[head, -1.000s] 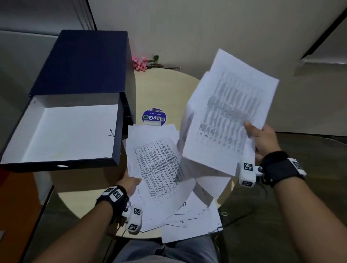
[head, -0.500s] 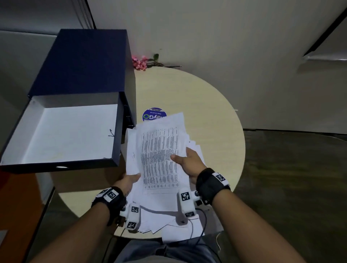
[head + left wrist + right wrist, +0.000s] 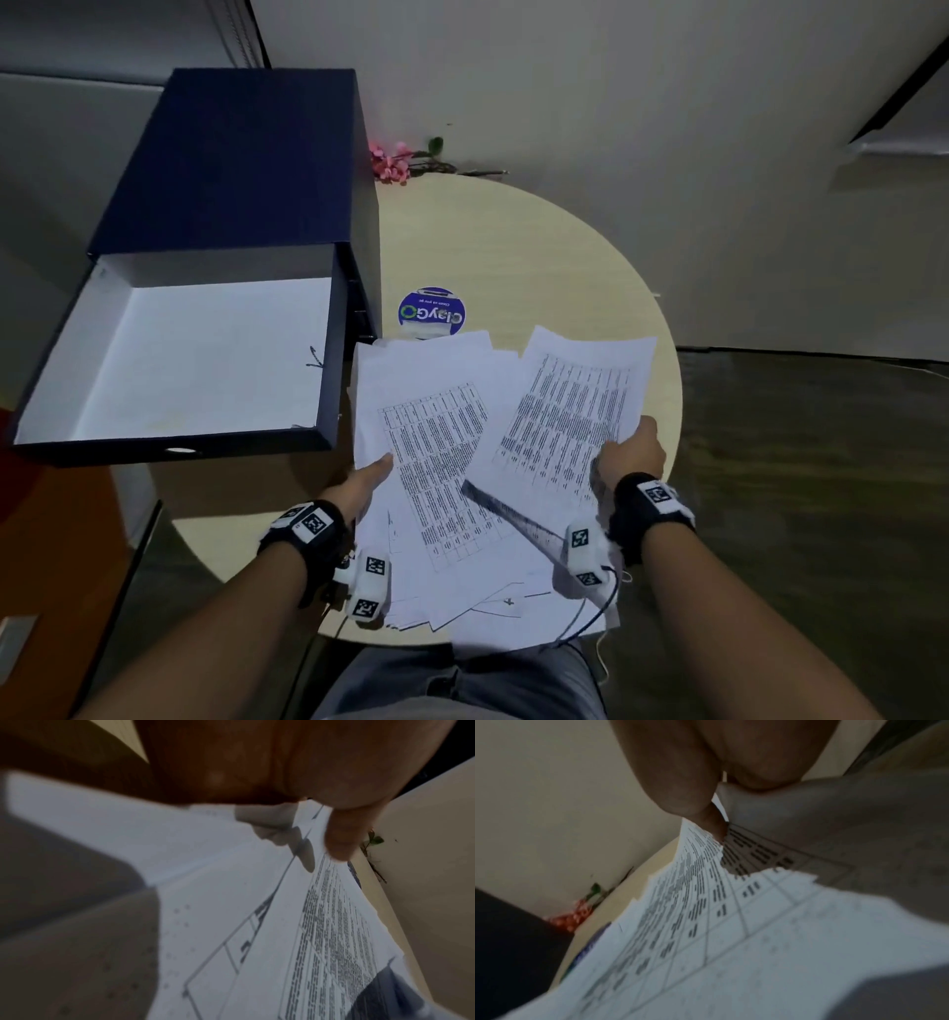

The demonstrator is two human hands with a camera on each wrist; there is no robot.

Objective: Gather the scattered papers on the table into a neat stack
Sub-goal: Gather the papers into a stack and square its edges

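Papers (image 3: 431, 442) lie in a loose, fanned heap on the near half of the round table (image 3: 539, 246), some corners hanging over the edge nearest the person. The left hand (image 3: 362, 480) rests on the heap's left side, thumb laid flat on the top printed page; the left wrist view shows the thumb (image 3: 342, 835) pressing down on the sheets, the other fingers hidden beneath. The right hand (image 3: 629, 452) grips a separate printed sheet (image 3: 570, 411) by its right edge (thumb on top, fingers underneath), holding it tilted over the heap. An open dark-blue box (image 3: 226, 164) stands left of the papers, its white tray pulled out. A round blue sticker (image 3: 431, 311) peeks out just beyond the heap, and pink flowers (image 3: 390, 162) lie at the table's far edge.
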